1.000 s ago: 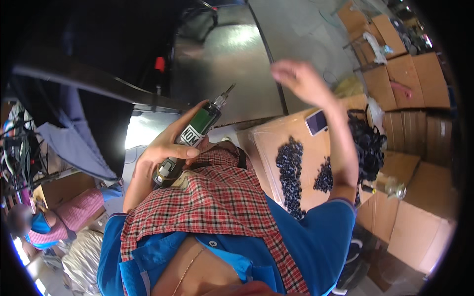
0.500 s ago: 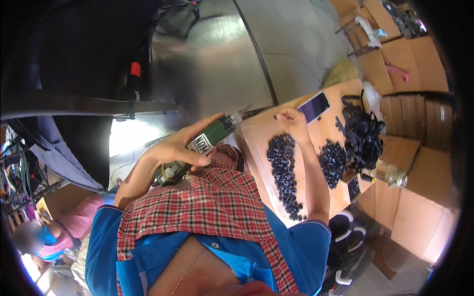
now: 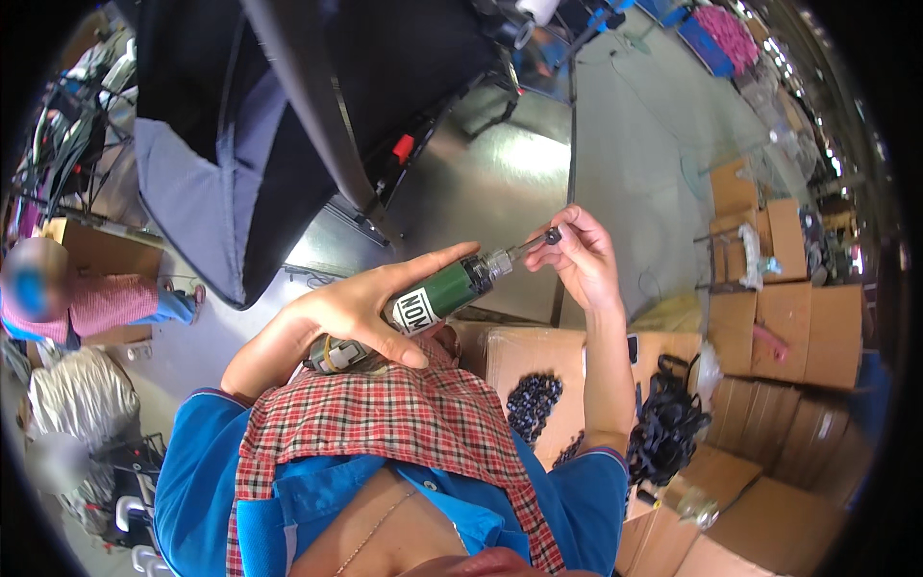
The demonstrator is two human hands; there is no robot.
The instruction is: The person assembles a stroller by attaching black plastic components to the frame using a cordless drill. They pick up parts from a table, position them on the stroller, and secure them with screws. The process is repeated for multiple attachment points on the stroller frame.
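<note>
My left hand (image 3: 361, 306) is wrapped round the body of a green electric screwdriver (image 3: 444, 296), which lies slantwise in front of my checked apron. Its thin metal bit points up and to the right. At the bit's end, my right hand (image 3: 586, 262) pinches a small black part (image 3: 552, 236) between thumb and fingers. The part is at or against the tip; whether the bit sits inside it is too small to tell.
Right of me, a cardboard-covered worktop (image 3: 500, 354) bears a pile of small black parts (image 3: 535, 404) and a heap of black straps (image 3: 665, 413). Ahead to the left stands a dark fabric piece on a tubular frame (image 3: 317, 106). Cardboard boxes (image 3: 784, 332) stack far right. Another person (image 3: 106, 303) is at left.
The view has swung, shifting the worktop lower. My right hand has left the worktop near the phone and come to the screwdriver's tip with a small black part. My left hand keeps its hold.
</note>
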